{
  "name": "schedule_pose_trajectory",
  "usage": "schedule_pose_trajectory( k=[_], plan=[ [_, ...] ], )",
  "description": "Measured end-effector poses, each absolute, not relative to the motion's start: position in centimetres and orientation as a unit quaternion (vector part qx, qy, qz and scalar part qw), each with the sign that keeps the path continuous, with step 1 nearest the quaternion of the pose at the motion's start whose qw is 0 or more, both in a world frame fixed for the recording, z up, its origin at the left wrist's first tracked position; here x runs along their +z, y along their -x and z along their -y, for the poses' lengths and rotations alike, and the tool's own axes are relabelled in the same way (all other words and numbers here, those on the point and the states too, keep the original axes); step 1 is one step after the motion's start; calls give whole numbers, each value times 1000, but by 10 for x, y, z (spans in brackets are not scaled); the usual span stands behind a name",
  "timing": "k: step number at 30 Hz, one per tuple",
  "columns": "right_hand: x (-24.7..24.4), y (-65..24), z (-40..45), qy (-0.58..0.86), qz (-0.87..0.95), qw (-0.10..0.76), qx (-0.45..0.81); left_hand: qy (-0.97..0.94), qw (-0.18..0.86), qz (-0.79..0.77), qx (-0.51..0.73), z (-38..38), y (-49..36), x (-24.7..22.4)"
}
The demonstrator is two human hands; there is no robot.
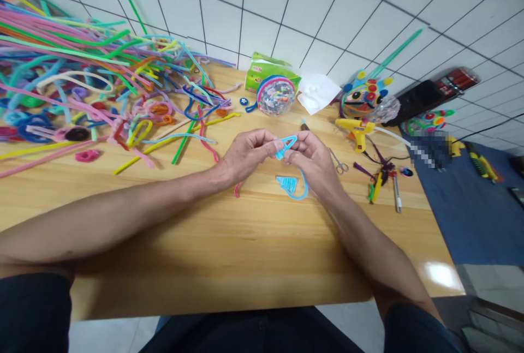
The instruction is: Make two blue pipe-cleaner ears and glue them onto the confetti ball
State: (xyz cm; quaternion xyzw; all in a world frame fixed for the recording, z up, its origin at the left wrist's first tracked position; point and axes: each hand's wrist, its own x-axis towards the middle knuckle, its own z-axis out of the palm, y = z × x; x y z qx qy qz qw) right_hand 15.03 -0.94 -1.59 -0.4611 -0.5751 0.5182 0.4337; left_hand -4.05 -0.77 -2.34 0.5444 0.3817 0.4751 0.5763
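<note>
A ridged blue triangle (287, 184) lies flat on the table (221, 265). Just beyond it, the left hand (260, 148) and the right hand (310, 155) work on 1 blue pipe cleaner (292, 139), bent into a pointed loop. The left hand pinches the loop's left part between thumb and forefinger; the right hand pinches its right part, so all 2 hands are closed on the same piece. A blue tail (307, 183) drops from the right hand and curves round the right and near sides of the triangle; I cannot tell whether it joins the triangle or only lies beside it.

If the 2 are joined, lifting the right hand too far could drag the triangle along. Should either thumb slacken, the springy wire may open and the point lose its shape; bending it repeatedly at 1 corner could weaken it there.

Beyond and right of the triangle, the scissors (341, 167) lie near the right wrist, where an outward sweep might knock them. The yellow glue gun (358, 133) is farther that way; whether it is hot cannot be told, but a careless reach could burn fingers if so. Left of the triangle, a red scrap (236, 190) could snag under the left forearm.
</note>
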Motion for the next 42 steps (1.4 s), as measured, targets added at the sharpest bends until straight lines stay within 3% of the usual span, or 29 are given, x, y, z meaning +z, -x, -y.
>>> schedule_pose_trajectory(
  k=[15, 26, 32, 42],
  plan=[
    [-6, -155, 10, 480, 571, 406, 527, -544, 572, -376, 485, 6, 39, -29],
    [-5, -151, 14, 527, 538, 385, 533, -624, 492, -344, 501, 10, 40, -37],
    [-9, -151, 14, 534, 569, 388, 489, -611, 509, -351, 494, 11, 39, -40],
    [6, -158, 11, 504, 573, 356, 539, -543, 561, -372, 503, 6, 40, -29]
  ],
)
